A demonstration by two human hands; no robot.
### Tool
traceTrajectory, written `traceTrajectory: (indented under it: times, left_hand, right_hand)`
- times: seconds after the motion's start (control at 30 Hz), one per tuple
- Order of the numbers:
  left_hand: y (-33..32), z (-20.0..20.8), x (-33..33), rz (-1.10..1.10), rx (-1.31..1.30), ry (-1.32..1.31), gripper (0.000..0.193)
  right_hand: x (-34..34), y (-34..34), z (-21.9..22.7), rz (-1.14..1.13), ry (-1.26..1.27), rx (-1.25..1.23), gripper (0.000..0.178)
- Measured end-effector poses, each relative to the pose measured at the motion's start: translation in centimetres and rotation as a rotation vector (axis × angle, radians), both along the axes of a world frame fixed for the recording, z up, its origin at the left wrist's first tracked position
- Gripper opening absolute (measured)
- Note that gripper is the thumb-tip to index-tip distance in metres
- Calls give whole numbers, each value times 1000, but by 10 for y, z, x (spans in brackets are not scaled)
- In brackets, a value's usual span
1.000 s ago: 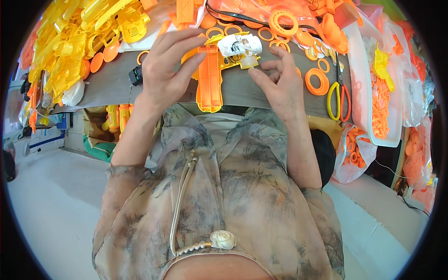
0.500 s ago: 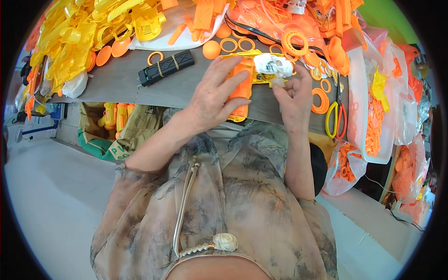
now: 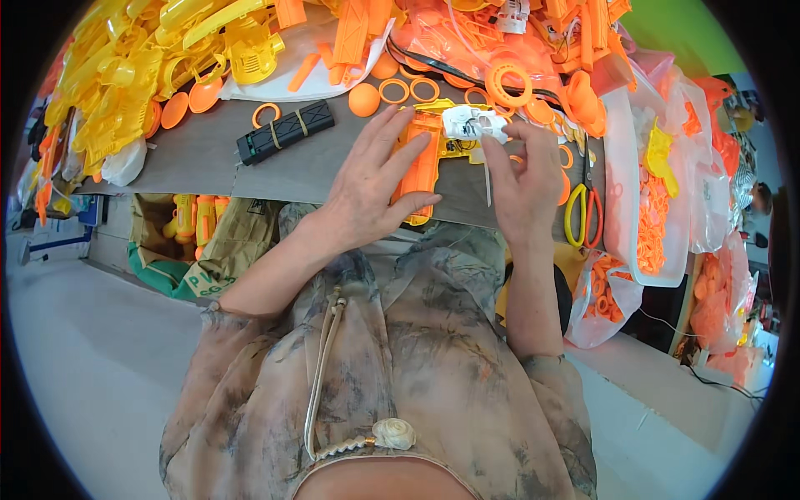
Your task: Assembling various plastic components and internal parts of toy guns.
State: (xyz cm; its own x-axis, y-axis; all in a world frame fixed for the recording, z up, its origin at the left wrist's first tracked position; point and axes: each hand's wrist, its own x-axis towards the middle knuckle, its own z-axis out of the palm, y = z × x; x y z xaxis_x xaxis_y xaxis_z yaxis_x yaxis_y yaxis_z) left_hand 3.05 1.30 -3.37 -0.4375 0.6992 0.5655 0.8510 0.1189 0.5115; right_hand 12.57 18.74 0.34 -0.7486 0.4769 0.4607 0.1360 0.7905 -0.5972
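Orange plastic toy shell [image 3: 421, 171] is lying lengthwise at the near edge of the grey tabletop [image 3: 200, 158], and my left hand [image 3: 371, 196] is resting flat on it, fingers spread wide, pressing it down rather than gripping it. My right hand [image 3: 525, 179] is pinching a small white part [image 3: 471, 123] between thumb and fingertips, holding it at the top end of the shell, touching or just above it, cannot tell which. A thin pale stick [image 3: 487, 187] is hanging down beside my right palm.

Left of my left hand, a black block with yellow bands [image 3: 283, 132] is lying at an angle on the tabletop, well apart from the shell. Orange rings [image 3: 412, 87] and an orange ball [image 3: 363, 100] are sitting just beyond my fingers. A pile of yellow plastic parts [image 3: 125, 75] is filling the far left, and a heap of orange parts [image 3: 500, 42] is covering the far side. Scissors with yellow and orange handles [image 3: 583, 217] are lying just right of my right hand. Clear bags of orange rings [image 3: 654, 208] are sitting further right. A cardboard box with yellow pieces [image 3: 192, 229] is standing under the tabletop on my left.
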Motion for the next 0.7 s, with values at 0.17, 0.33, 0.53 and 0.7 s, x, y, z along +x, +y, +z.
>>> traceTrajectory:
  times: [0.17,0.33,0.53,0.7]
  left_hand:
    - [1,-2,1,-4,-23,1,65]
    - [1,0,2,-7,4,-23,64]
    - [-11,10,-50,253,121,59,32]
    - [-4,17,-107,308,-264,310,12]
  right_hand:
    - [-19,2,-5,33,-76,75,27]
    - [-18,-3,-7,42,-100,27,29]
    - [-16,-1,-14,25,24,193,31]
    - [-9,0,-5,47,131,82,28]
